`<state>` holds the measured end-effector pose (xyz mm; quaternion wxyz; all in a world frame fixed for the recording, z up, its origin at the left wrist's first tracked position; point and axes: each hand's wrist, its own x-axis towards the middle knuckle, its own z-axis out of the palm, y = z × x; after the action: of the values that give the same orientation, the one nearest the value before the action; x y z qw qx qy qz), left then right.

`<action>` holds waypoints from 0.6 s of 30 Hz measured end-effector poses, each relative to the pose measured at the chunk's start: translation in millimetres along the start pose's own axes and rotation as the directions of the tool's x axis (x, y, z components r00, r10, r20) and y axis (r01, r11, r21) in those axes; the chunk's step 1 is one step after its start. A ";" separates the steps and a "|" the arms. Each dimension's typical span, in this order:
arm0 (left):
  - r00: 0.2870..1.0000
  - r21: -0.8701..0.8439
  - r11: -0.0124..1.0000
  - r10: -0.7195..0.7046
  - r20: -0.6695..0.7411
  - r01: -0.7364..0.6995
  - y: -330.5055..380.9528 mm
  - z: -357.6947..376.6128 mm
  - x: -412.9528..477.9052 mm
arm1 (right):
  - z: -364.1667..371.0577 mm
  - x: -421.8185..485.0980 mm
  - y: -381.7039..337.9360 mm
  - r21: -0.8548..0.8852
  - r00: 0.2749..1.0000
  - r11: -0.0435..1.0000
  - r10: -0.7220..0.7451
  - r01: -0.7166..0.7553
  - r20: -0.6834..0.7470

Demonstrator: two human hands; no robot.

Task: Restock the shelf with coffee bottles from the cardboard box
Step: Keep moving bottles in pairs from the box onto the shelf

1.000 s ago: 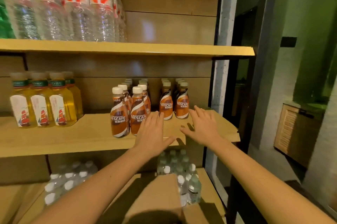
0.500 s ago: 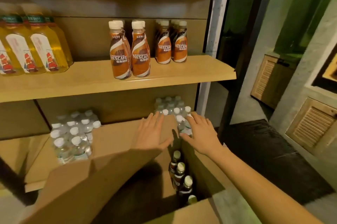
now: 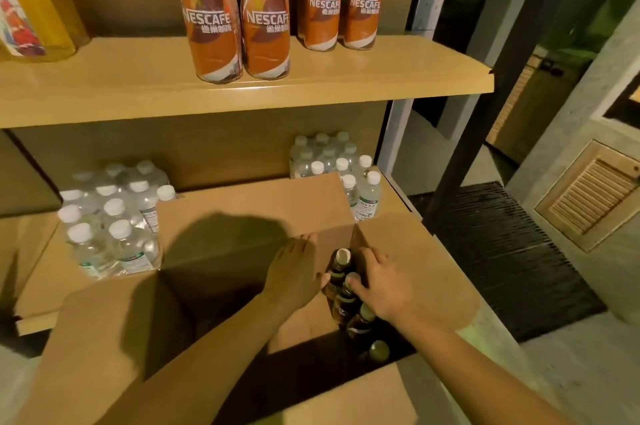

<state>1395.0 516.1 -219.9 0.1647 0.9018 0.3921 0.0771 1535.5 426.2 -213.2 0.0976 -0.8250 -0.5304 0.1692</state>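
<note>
Left hand [image 3: 294,272] flat-fingered, empty, inside cardboard box [image 3: 249,213], right hand [image 3: 384,286] spread over coffee bottles [image 3: 341,267] standing along box's right side, grasp unclear, four NESCAFE-labelled bottles [image 3: 212,22] upright on shelf [image 3: 104,88] above

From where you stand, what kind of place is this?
Probably a small shop or its stockroom: the wooden shelf holds rows of identical Nescafe coffee bottles, packs of water bottles sit on the shelf below, and an open cardboard box holds more bottles.
</note>
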 end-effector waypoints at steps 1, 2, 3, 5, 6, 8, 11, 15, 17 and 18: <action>1.000 -0.013 1.000 -0.010 0.022 0.011 -3.4 6.0 3.0 | 3.9 3.6 0.1 0.015 1.000 1.000 0.014 -0.014 0.017; 0.999 -0.028 0.999 -0.020 0.049 0.022 -7.1 12.5 6.0 | 8.0 7.4 -0.1 0.025 0.999 0.999 0.027 -0.028 0.027; 0.996 -0.043 0.998 -0.034 0.086 0.038 -11.2 19.3 8.9 | 12.0 11.0 -0.5 0.027 0.999 0.999 0.038 -0.039 0.029; 0.985 -0.073 0.995 -0.061 0.162 0.074 -18.4 32.4 14.9 | 19.5 17.1 -2.3 0.030 0.998 0.998 0.056 -0.057 0.026; 0.978 -0.098 0.991 -0.074 0.196 0.094 -21.1 39.0 18.8 | 23.2 19.7 -3.5 0.038 0.997 0.997 0.072 -0.073 0.026; 0.968 -0.171 0.975 -0.102 0.231 0.144 -25.2 51.8 28.9 | 31.6 25.1 -4.5 0.041 0.991 0.991 0.124 -0.126 0.039; 0.967 -0.156 0.978 -0.101 0.234 0.140 -30.3 69.3 44.7 | 45.9 32.9 -1.6 0.065 0.966 0.966 0.247 -0.252 0.077; 0.964 -0.187 0.976 -0.064 0.259 0.115 -39.5 92.1 60.4 | 62.7 42.0 1.3 0.126 0.920 0.912 0.378 -0.389 0.106; 0.963 -0.212 0.972 -0.039 0.265 0.098 -43.0 102.9 64.8 | 68.7 46.4 0.9 0.152 0.899 0.887 0.424 -0.436 0.110; 0.964 -0.224 0.970 -0.032 0.266 0.093 -44.7 107.7 66.6 | 71.6 48.7 1.1 0.163 0.891 0.876 0.441 -0.454 0.112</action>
<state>1438.7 568.0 -335.8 0.3224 0.8653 0.3837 -0.0013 1527.5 468.7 -288.2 0.1128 -0.9059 -0.3104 0.2651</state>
